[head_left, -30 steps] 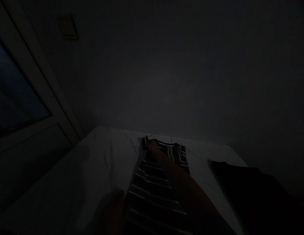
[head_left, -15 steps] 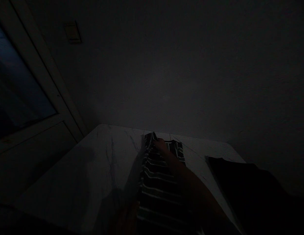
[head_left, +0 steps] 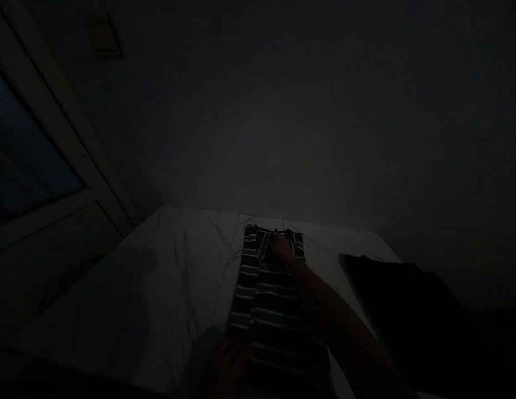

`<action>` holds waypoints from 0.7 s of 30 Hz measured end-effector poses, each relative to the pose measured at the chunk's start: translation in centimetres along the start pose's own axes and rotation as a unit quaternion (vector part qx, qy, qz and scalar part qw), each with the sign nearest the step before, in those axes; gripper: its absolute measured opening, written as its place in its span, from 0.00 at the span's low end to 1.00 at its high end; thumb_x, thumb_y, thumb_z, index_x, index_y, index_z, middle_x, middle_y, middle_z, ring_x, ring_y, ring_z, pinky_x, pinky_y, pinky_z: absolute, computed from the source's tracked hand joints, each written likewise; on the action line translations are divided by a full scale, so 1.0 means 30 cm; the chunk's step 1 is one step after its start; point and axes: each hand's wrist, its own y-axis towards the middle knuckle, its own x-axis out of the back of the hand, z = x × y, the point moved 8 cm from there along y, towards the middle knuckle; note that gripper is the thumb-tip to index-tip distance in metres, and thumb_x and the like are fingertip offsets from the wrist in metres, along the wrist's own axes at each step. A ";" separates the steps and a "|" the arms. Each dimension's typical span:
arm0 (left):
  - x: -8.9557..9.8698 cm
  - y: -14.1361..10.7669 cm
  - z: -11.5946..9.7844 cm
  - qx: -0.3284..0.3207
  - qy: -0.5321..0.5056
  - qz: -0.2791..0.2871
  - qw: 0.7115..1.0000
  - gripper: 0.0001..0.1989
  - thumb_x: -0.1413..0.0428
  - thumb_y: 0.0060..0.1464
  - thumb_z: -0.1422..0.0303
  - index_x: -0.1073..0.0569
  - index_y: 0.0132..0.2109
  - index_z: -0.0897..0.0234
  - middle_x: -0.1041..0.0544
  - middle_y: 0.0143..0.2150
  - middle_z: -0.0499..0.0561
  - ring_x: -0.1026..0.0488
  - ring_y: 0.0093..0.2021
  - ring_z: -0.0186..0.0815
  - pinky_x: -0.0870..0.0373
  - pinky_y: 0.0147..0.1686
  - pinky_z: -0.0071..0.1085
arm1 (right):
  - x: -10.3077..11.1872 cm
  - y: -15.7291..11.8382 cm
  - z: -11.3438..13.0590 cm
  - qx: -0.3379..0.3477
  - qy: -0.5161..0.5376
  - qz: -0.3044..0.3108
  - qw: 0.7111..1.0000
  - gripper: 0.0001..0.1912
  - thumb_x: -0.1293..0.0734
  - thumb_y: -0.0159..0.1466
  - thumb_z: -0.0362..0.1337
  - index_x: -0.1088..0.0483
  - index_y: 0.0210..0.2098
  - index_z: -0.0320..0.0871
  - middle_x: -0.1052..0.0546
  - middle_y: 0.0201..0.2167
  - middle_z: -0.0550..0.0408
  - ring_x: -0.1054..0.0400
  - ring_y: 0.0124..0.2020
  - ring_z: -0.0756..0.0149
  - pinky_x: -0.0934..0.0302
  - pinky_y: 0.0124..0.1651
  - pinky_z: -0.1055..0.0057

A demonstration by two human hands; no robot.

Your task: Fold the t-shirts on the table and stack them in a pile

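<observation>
A dark striped garment (head_left: 274, 316) with pale lines lies lengthwise on the white marbled surface (head_left: 166, 288), its left side folded over in a long strip. Near its far end, my right hand (head_left: 281, 246) is closed on a bit of the cloth by the neck opening, with the forearm reaching across the garment's right side. My left hand (head_left: 226, 363) is at the garment's lower left edge, very dark; its fingers are too dim to tell whether they grip the cloth.
To the right lies a black cloth item (head_left: 403, 310). A grey wall (head_left: 274, 122) rises behind the surface. At the left are a framed door with glass (head_left: 29, 149) and a small wall plate (head_left: 105, 36).
My right hand has moved slightly right with the cloth. The garment's left edge now lies flatter and straighter. The view has shifted a little.
</observation>
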 end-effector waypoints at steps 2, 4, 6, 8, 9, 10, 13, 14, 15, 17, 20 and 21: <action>-0.008 0.008 -0.026 -0.007 -0.044 0.038 0.998 0.24 0.48 0.56 0.77 0.26 0.56 0.52 0.17 0.45 0.49 0.20 0.43 0.38 0.23 0.44 0.30 | 0.015 -0.007 0.000 -0.007 -0.008 0.001 1.000 0.16 0.32 0.63 0.33 0.27 0.51 0.35 0.20 0.47 0.41 0.26 0.49 0.58 0.37 0.48 0.72; 0.003 0.018 -0.054 -0.021 -0.106 0.091 0.990 0.21 0.44 0.56 0.73 0.26 0.55 0.51 0.17 0.46 0.48 0.20 0.43 0.38 0.23 0.43 0.30 | 0.048 -0.019 -0.001 -0.015 -0.014 -0.011 1.000 0.21 0.33 0.65 0.32 0.31 0.57 0.33 0.22 0.50 0.39 0.27 0.51 0.56 0.38 0.50 0.70; 0.029 0.046 -0.042 0.000 -0.175 0.147 0.974 0.20 0.40 0.57 0.66 0.27 0.56 0.48 0.18 0.51 0.47 0.21 0.46 0.38 0.23 0.45 0.30 | 0.099 -0.047 0.002 -0.024 -0.018 -0.036 0.999 0.27 0.36 0.66 0.31 0.39 0.64 0.31 0.25 0.55 0.36 0.29 0.55 0.55 0.39 0.53 0.68; 0.059 0.119 0.034 0.064 -0.220 0.165 0.959 0.17 0.42 0.60 0.62 0.27 0.56 0.48 0.19 0.53 0.46 0.22 0.49 0.38 0.25 0.48 0.32 | 0.147 -0.111 0.027 -0.006 -0.026 -0.063 0.998 0.29 0.37 0.68 0.31 0.43 0.67 0.32 0.28 0.59 0.35 0.32 0.58 0.54 0.40 0.57 0.66; 0.068 0.177 0.093 0.099 -0.229 0.162 0.955 0.15 0.45 0.62 0.63 0.26 0.55 0.49 0.19 0.52 0.46 0.23 0.50 0.38 0.26 0.50 0.33 | 0.157 -0.161 0.051 0.019 -0.031 -0.063 0.997 0.28 0.37 0.67 0.31 0.41 0.66 0.33 0.28 0.59 0.36 0.33 0.59 0.54 0.41 0.58 0.66; 0.072 0.252 0.163 0.133 -0.227 0.151 0.953 0.13 0.48 0.64 0.64 0.24 0.53 0.51 0.19 0.50 0.47 0.22 0.49 0.37 0.27 0.50 0.34 | 0.153 -0.227 0.082 0.054 -0.034 -0.050 0.997 0.25 0.37 0.67 0.30 0.37 0.63 0.35 0.27 0.57 0.39 0.32 0.57 0.55 0.40 0.57 0.66; 0.001 0.536 0.379 0.202 -0.174 0.169 0.949 0.13 0.49 0.64 0.67 0.23 0.51 0.59 0.18 0.49 0.53 0.22 0.49 0.38 0.30 0.52 0.32 | 0.040 -0.518 0.178 0.191 -0.032 0.057 0.979 0.15 0.37 0.67 0.32 0.26 0.51 0.44 0.20 0.47 0.50 0.26 0.47 0.61 0.37 0.51 0.70; -0.048 0.625 0.461 0.251 -0.144 0.197 0.937 0.13 0.47 0.63 0.67 0.23 0.51 0.60 0.18 0.49 0.53 0.22 0.49 0.37 0.31 0.51 0.29 | -0.019 -0.635 0.203 0.236 -0.033 0.094 0.967 0.12 0.36 0.67 0.34 0.25 0.48 0.46 0.20 0.44 0.52 0.26 0.44 0.62 0.37 0.49 0.71; -0.089 0.720 0.524 0.272 -0.128 0.201 0.932 0.14 0.47 0.63 0.67 0.23 0.52 0.63 0.18 0.49 0.55 0.22 0.48 0.38 0.31 0.48 0.28 | -0.075 -0.747 0.216 0.269 -0.042 0.110 0.956 0.09 0.34 0.66 0.37 0.24 0.45 0.47 0.19 0.42 0.53 0.26 0.42 0.62 0.36 0.46 0.71; -0.174 0.878 0.622 0.302 -0.102 0.206 0.925 0.15 0.48 0.64 0.64 0.23 0.51 0.69 0.19 0.49 0.62 0.22 0.51 0.42 0.31 0.47 0.29 | -0.162 -0.934 0.222 0.313 -0.046 0.076 0.946 0.11 0.31 0.64 0.42 0.25 0.46 0.49 0.20 0.42 0.54 0.26 0.41 0.60 0.34 0.42 0.70; -0.289 1.012 0.704 0.332 -0.078 0.224 0.913 0.21 0.49 0.65 0.58 0.22 0.45 0.75 0.19 0.46 0.69 0.22 0.52 0.48 0.31 0.45 0.33 | -0.245 -1.107 0.208 0.356 -0.069 -0.032 0.931 0.13 0.31 0.65 0.48 0.27 0.47 0.51 0.19 0.43 0.52 0.26 0.42 0.58 0.33 0.44 0.67; -0.321 1.035 0.717 0.335 -0.074 0.231 0.910 0.22 0.48 0.65 0.57 0.22 0.45 0.75 0.19 0.45 0.69 0.22 0.51 0.48 0.30 0.45 0.34 | -0.261 -1.136 0.202 0.363 -0.081 -0.068 0.926 0.14 0.32 0.66 0.49 0.27 0.48 0.51 0.19 0.44 0.52 0.27 0.43 0.57 0.33 0.46 0.65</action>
